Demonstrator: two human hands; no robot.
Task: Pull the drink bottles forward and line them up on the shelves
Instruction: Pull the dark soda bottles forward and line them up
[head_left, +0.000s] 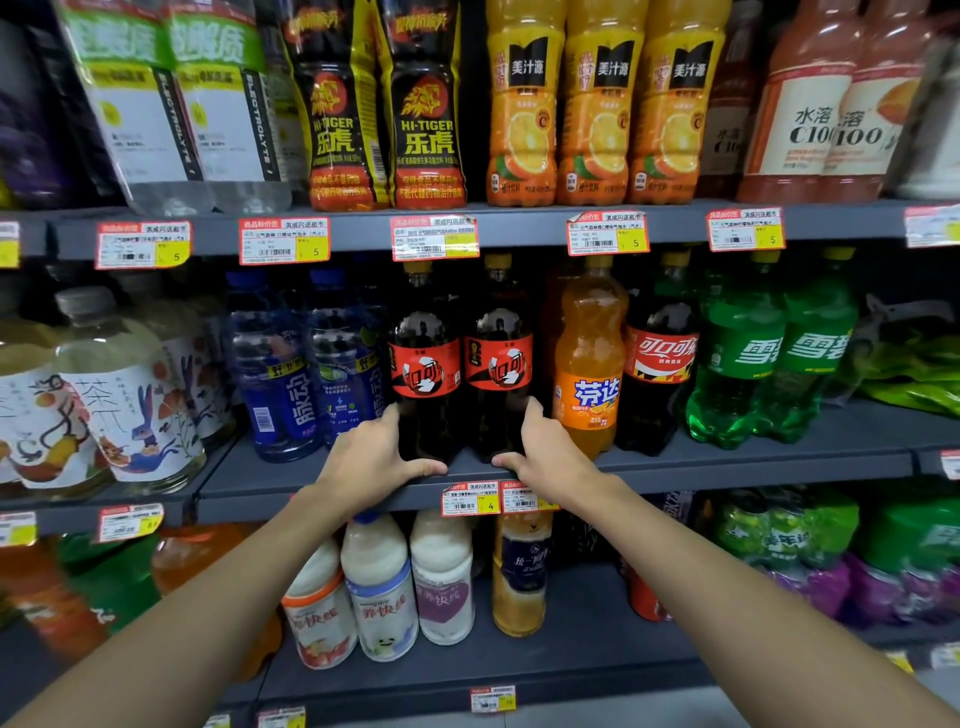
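Both hands are on the middle shelf (753, 462), bracketing a pair of dark cola bottles with red labels and yellow caps. The left hand (371, 457) lies flat against the outer side of the left cola bottle (425, 364). Its fingers are straight and point up along the bottle's lower body, and its thumb stretches across the shelf lip in front of the bottle's base. The right hand (548, 457) mirrors it on the outer side of the right cola bottle (497, 358), with straight fingers against the bottle and the thumb pointing inward along the lip. Neither hand wraps around a bottle; they press in from either side. The two thumb tips are near each other but apart.

The two cola bottles stand upright between the hands, touching each other, close to the shelf's front edge. Just beyond the right hand stands an orange Fanta bottle (589, 364), then a Coca-Cola bottle (660, 358), then green Sprite bottles (743, 353). Beyond the left hand stand blue-labelled drink bottles (275, 374), and farther out pale tea bottles (119, 395) with painted labels. Red-and-yellow price tags (470, 499) hang on the shelf edge directly under the thumbs. Below the wrists, white milk-drink bottles (379, 582) sit on the next shelf down. Above the hands, Hi-Tiger bottles (426, 104) and orange juice bottles (600, 104) fill the upper shelf.
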